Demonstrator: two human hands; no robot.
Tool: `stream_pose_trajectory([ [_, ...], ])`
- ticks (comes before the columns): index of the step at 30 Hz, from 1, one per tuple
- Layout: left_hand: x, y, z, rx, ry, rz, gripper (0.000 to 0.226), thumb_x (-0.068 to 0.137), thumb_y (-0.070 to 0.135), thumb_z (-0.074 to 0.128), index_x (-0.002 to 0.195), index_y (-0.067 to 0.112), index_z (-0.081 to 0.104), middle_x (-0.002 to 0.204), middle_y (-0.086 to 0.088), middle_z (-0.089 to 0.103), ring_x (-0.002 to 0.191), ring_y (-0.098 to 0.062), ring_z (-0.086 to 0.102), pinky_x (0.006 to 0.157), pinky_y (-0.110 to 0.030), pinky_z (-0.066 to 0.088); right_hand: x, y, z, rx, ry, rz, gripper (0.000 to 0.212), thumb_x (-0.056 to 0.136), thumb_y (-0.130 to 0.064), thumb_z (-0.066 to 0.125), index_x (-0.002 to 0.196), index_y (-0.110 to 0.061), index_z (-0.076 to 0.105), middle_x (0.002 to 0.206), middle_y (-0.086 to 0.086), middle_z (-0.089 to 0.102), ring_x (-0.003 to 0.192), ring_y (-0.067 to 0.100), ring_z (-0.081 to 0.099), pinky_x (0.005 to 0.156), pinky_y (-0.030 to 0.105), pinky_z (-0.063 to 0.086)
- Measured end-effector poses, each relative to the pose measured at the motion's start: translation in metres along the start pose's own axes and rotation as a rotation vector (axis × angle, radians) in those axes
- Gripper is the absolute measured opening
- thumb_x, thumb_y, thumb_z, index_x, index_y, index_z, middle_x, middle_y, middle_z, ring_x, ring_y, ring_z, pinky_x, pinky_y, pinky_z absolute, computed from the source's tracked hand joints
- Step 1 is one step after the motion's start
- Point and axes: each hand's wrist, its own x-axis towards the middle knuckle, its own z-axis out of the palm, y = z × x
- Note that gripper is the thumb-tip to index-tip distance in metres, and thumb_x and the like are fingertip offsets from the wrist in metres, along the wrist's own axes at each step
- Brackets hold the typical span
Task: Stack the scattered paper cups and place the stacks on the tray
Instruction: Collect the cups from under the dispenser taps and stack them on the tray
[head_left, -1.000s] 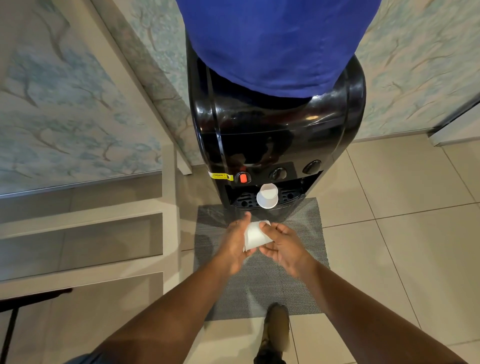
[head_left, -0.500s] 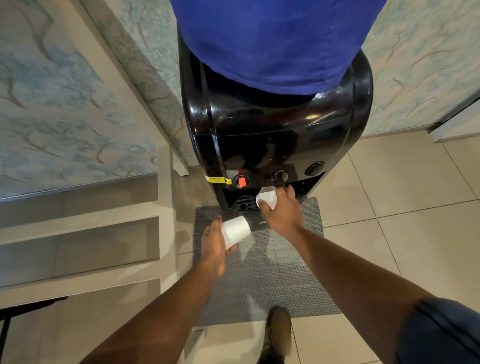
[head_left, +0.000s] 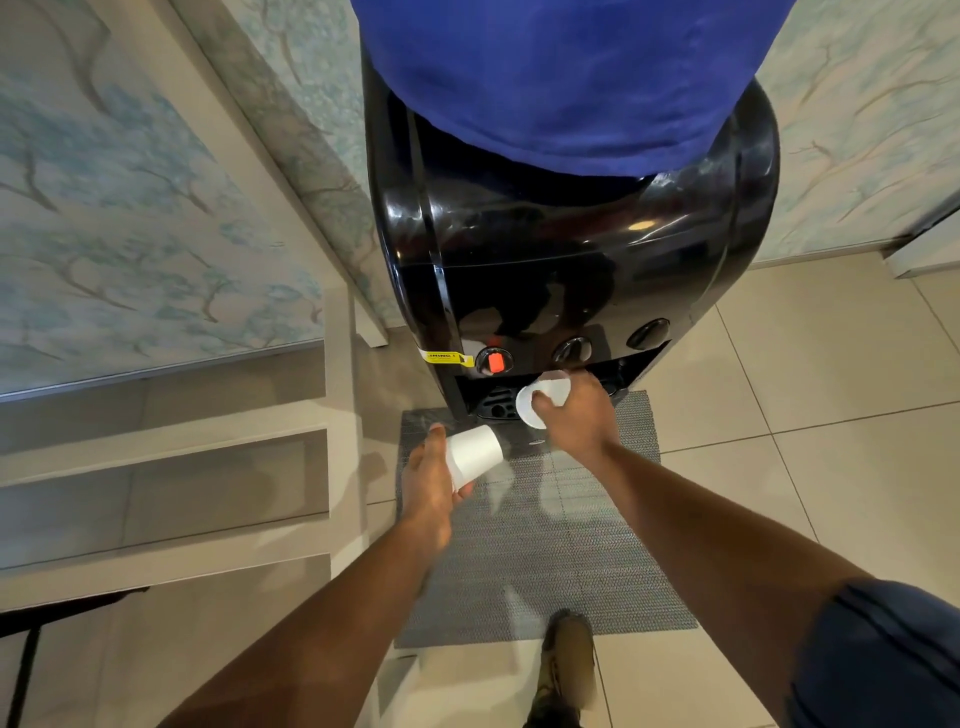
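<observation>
Fingers of the right hand (head_left: 574, 415) are curled around a thin white paper cup (head_left: 540, 402) at the black glossy dispenser (head_left: 561, 270) drip nook. Left hand (head_left: 434, 478) grips another smooth tapered cup (head_left: 475, 454), just below-left of the dispenser. So 2 cups collected, not nested yet; no tray visible.

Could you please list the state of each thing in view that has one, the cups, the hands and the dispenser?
Left hand: closed around a paper cup.
Left paper cup: held tilted on its side, off the mat.
Right hand: gripping a second cup at the dispenser's recess.
Right paper cup: tipped, mouth facing the camera.
Water dispenser: upright, blue bottle mounted on top.
Grey mat: lying flat on the floor.
</observation>
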Motion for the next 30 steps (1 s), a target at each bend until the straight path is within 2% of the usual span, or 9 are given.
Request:
stream_pose_trajectory([
  [3, -0.006, 0.002, 0.000, -0.013, 0.025, 0.021, 0.027, 0.097, 0.055, 0.055, 0.098, 0.028, 0.059, 0.105, -0.007, 0.067, 0.090, -0.022, 0.069, 0.067, -0.034, 0.057, -0.018, -0.001, -0.012, 0.298, -0.010, 0.124, 0.029, 0.086, -0.044, 0.066, 0.108, -0.025, 0.061, 0.094, -0.008, 0.066, 0.081, 0.014, 0.065, 0.052, 0.018, 0.046],
  [7, -0.023, 0.010, 0.001, 0.010, 0.019, 0.030, 0.033, 0.094, 0.061, 0.054, 0.101, 0.030, 0.060, 0.105, -0.007, 0.069, 0.091, -0.024, 0.071, 0.075, -0.039, 0.060, -0.043, -0.005, -0.026, 0.622, -0.191, 0.264, 0.026, 0.100, -0.040, 0.062, 0.108, -0.016, 0.066, 0.099, 0.010, 0.073, 0.075, 0.017, 0.067, 0.059, 0.026, 0.053],
  [11, -0.053, 0.033, 0.005, 0.046, -0.016, 0.055, 0.043, 0.091, 0.066, 0.054, 0.104, 0.026, 0.060, 0.105, -0.008, 0.070, 0.091, -0.023, 0.071, 0.066, -0.033, 0.059, -0.073, -0.023, -0.039, 0.777, -0.259, 0.317, 0.028, 0.100, -0.039, 0.064, 0.115, -0.016, 0.065, 0.104, 0.015, 0.072, 0.079, 0.019, 0.067, 0.064, 0.026, 0.056],
  [16, -0.106, 0.064, -0.001, 0.133, -0.132, 0.131, 0.061, 0.086, 0.076, 0.052, 0.111, 0.022, 0.064, 0.105, -0.009, 0.072, 0.097, -0.026, 0.071, 0.067, -0.034, 0.059, -0.114, -0.063, -0.061, 0.838, -0.376, 0.240, 0.031, 0.096, -0.041, 0.069, 0.117, -0.018, 0.066, 0.110, 0.016, 0.071, 0.089, 0.025, 0.070, 0.082, 0.036, 0.061],
  [22, -0.193, 0.121, -0.018, 0.102, -0.180, 0.207, 0.060, 0.092, 0.073, 0.045, 0.111, 0.020, 0.065, 0.105, -0.011, 0.074, 0.094, -0.025, 0.072, 0.072, -0.037, 0.061, -0.160, -0.133, -0.095, 0.870, -0.347, 0.119, 0.027, 0.096, -0.038, 0.069, 0.113, -0.017, 0.068, 0.107, 0.012, 0.073, 0.091, 0.020, 0.069, 0.074, 0.030, 0.058],
  [23, -0.207, 0.135, -0.023, 0.094, -0.186, 0.219, 0.059, 0.093, 0.071, 0.044, 0.110, 0.019, 0.066, 0.103, -0.011, 0.075, 0.091, -0.025, 0.073, 0.070, -0.035, 0.061, -0.168, -0.148, -0.102, 0.879, -0.334, 0.085, 0.026, 0.097, -0.038, 0.069, 0.112, -0.017, 0.068, 0.106, 0.012, 0.073, 0.091, 0.020, 0.069, 0.074, 0.030, 0.058],
  [26, -0.252, 0.174, -0.045, 0.072, -0.205, 0.270, 0.057, 0.099, 0.064, 0.040, 0.109, 0.013, 0.064, 0.095, -0.014, 0.075, 0.077, -0.025, 0.072, 0.052, -0.028, 0.055, -0.197, -0.198, -0.123, 0.912, -0.277, -0.026, 0.026, 0.096, -0.040, 0.068, 0.109, -0.017, 0.068, 0.103, 0.010, 0.074, 0.091, 0.021, 0.070, 0.072, 0.031, 0.059],
  [27, -0.267, 0.190, -0.055, 0.067, -0.234, 0.292, 0.056, 0.101, 0.061, 0.038, 0.111, 0.012, 0.064, 0.094, -0.014, 0.075, 0.076, -0.025, 0.071, 0.051, -0.027, 0.054, -0.207, -0.216, -0.129, 0.926, -0.250, -0.056, 0.027, 0.096, -0.042, 0.069, 0.109, -0.018, 0.068, 0.105, 0.010, 0.075, 0.092, 0.022, 0.072, 0.071, 0.031, 0.059],
  [30, -0.304, 0.227, -0.089, 0.040, -0.342, 0.368, 0.048, 0.103, 0.051, 0.041, 0.116, 0.010, 0.063, 0.096, -0.014, 0.073, 0.082, -0.026, 0.070, 0.063, -0.032, 0.057, -0.237, -0.269, -0.142, 0.951, -0.183, -0.150, 0.037, 0.091, -0.051, 0.071, 0.113, -0.022, 0.068, 0.110, 0.010, 0.074, 0.096, 0.024, 0.073, 0.073, 0.033, 0.060],
])
